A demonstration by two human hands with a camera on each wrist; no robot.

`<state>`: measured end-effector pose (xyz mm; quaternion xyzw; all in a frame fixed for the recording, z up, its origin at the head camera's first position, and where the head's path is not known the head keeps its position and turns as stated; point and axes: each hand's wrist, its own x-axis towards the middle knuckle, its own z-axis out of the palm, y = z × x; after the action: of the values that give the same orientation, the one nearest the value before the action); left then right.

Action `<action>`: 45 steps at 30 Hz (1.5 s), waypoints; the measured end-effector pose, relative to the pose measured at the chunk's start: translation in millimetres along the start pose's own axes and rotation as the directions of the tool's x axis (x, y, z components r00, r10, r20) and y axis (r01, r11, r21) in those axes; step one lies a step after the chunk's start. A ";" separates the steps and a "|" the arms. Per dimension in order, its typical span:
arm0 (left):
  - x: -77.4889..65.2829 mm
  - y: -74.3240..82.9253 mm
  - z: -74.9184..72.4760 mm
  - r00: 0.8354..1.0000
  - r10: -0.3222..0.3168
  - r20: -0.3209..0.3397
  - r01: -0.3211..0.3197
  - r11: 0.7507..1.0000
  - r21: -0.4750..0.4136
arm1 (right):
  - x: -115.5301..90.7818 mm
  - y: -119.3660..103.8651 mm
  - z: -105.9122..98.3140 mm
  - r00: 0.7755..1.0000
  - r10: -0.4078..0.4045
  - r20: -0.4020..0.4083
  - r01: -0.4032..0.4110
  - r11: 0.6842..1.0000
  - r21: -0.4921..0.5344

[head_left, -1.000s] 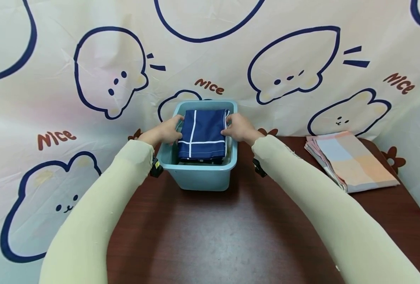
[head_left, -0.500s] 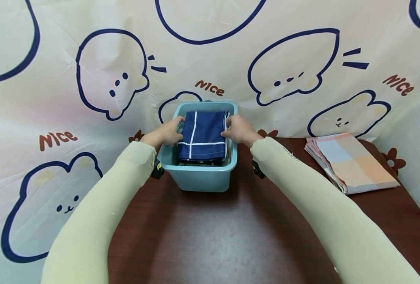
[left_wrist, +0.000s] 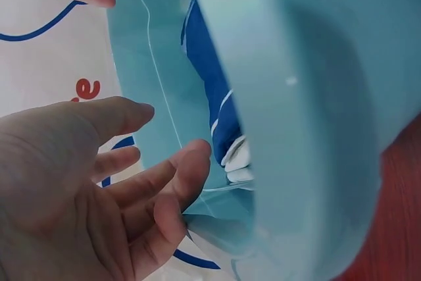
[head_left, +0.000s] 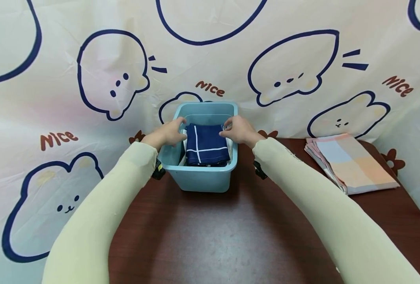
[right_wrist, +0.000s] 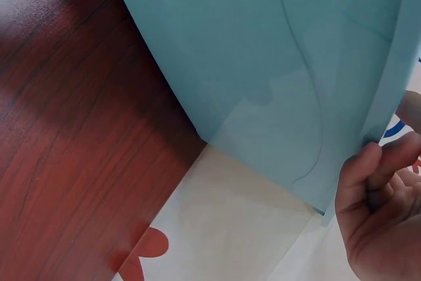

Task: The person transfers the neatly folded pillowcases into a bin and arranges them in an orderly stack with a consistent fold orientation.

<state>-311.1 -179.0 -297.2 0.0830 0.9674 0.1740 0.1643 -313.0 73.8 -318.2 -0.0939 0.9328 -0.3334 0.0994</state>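
Observation:
A folded navy cloth with white lines lies inside the light blue plastic bin, on top of other folded fabric with white edges. At the bin's left rim is my left hand, its fingers loosely bent and holding nothing; in the left wrist view this hand hovers by the rim, apart from the navy cloth. My right hand is over the right rim, thumb and fingers near the cloth's far right corner. The right wrist view shows this hand beside the bin's outer wall, fingertips partly hidden.
A folded pastel checked cloth lies at the right of the dark red-brown table. Behind the bin hangs a white printed sheet with cartoon outlines. Both sleeves reach across the table.
The navy cloth has dropped lower into the bin and towards its near side, out of both hands. The fingers have come away from its edges; the hands stay at the rims.

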 end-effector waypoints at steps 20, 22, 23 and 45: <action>-2.9 6.8 5.5 0.997 0.074 -0.010 -0.074 0.996 -0.041 | -9.4 20.1 -6.3 0.989 -0.143 0.028 0.136 0.972 0.189; -3.7 8.3 5.5 0.995 0.095 -0.006 -0.095 0.992 -0.079 | -11.2 20.0 -7.3 0.987 -0.156 0.030 0.146 0.967 0.211; -4.2 9.0 5.3 0.994 0.106 -0.005 -0.106 0.990 -0.092 | -12.0 19.9 -7.7 0.986 -0.165 0.032 0.154 0.964 0.218; -20.7 32.8 10.5 0.980 0.196 -0.038 -0.198 0.977 -0.077 | -36.6 31.1 -19.7 0.968 -0.248 0.027 0.231 0.934 0.274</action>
<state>-284.7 -149.9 -288.6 0.1694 0.9490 0.2292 0.1348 -286.0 118.2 -318.7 -0.2026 0.8571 -0.4633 0.0981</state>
